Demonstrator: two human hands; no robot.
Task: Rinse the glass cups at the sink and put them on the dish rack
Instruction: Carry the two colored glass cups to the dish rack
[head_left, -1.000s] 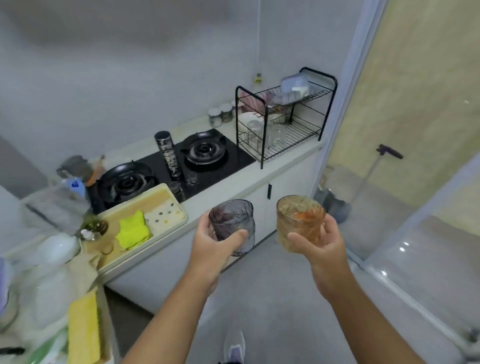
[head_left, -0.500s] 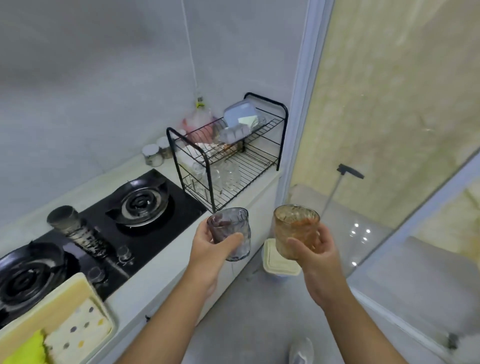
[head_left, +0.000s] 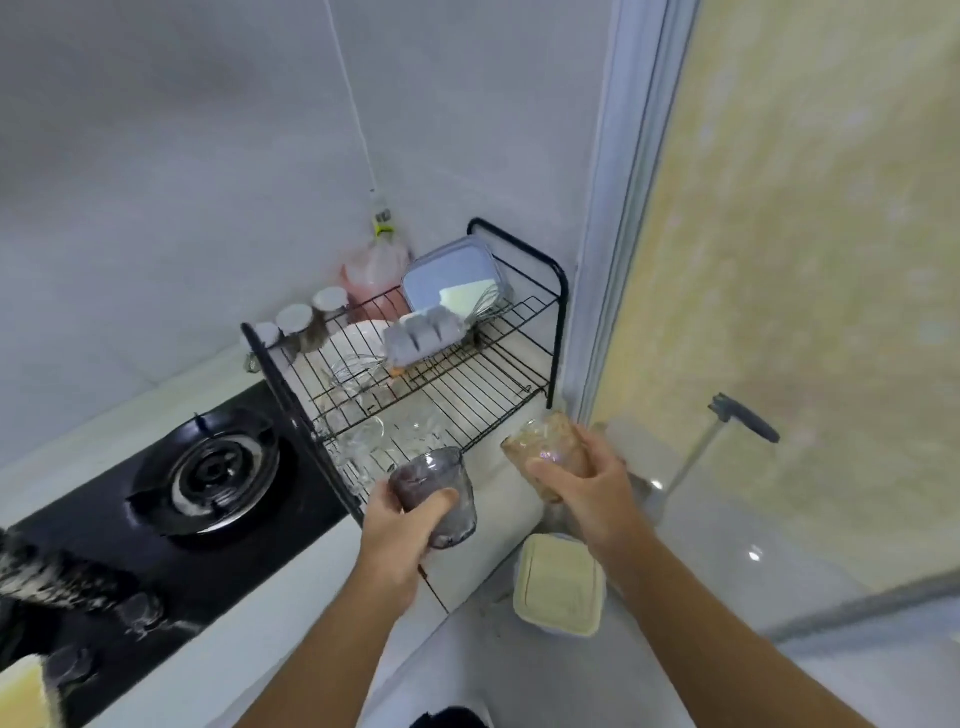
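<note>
The room is a small kitchen with a plain grey wall (head_left: 182, 182). A white counter (head_left: 270, 618) runs along it. A black stove (head_left: 156, 566) is set into the counter, and one round burner (head_left: 208, 475) shows. At the far end of the counter, in the corner, stands a black wire dish rack (head_left: 560, 312) with two shelves. On the top shelf are a plastic box (head_left: 452, 270), a grey egg tray (head_left: 423, 332) and a white plate (head_left: 358, 335). Some clear glasses (head_left: 363, 441) sit on the bottom shelf. Small jars (head_left: 296, 317) stand behind the rack. To the right is a glass door (head_left: 779, 260) with a pale frame. On the floor below the counter's end sits a tub with a cream lid (head_left: 558, 587).

The left hand (head_left: 400, 540) has its fingers and thumb wrapped round a grey glass cup (head_left: 441, 499). It holds the cup nearly upright, just in front of the rack's bottom shelf. The right hand (head_left: 597, 499) grips an amber glass cup (head_left: 550, 447) from above, near the rack's right front corner.

Half a second ago the rack was further off and looked smaller. Now the person is close to it, and both cups are right by the bottom shelf. The amber cup stood upright then, and now it is tipped over to the side. The second burner and the tray with the spotted cloth have slipped out of view on the left.
</note>
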